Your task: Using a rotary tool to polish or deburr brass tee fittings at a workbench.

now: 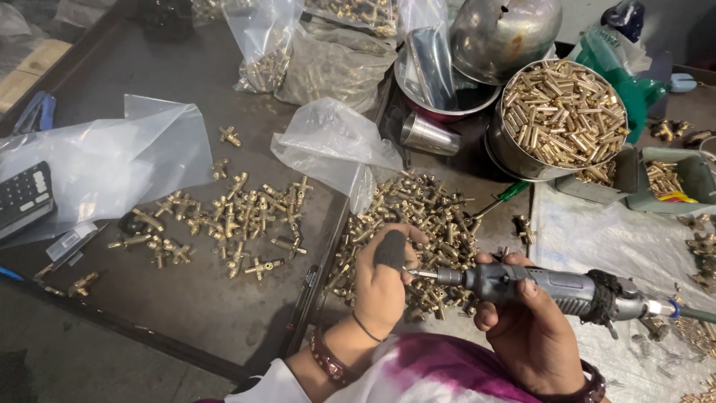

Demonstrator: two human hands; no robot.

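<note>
the left hand (382, 277) is pinching a small brass fitting (409, 273) between closed fingertips, a dark cot covering one finger. the right hand (531, 328) is wrapping fully around a grey rotary tool (552, 289), its bit touching the fitting. a heap of brass fittings (418, 224) is crowding the space ahead; the dark tray (224, 306) edge is running just left.
</note>
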